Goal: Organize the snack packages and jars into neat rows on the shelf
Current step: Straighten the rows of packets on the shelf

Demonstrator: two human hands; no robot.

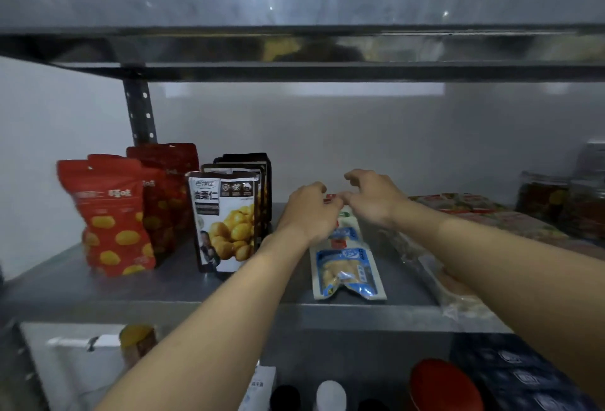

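On a grey metal shelf, red pouches stand in a file at left of frame, with black-and-white chestnut pouches upright just beside them. At centre, the left grip reaches in, fingers curled down and pinching a red-edged packet at the far end of a line of flat packets. The right grip hovers just beside it, clawed, its thumb meeting the same red edge; whether it grasps the packet cannot be told. Blue-and-white packets lie flat below both grips, running toward the shelf's front lip. Clear packets lie partly under the right forearm. Dark jars stand at far right, blurred.
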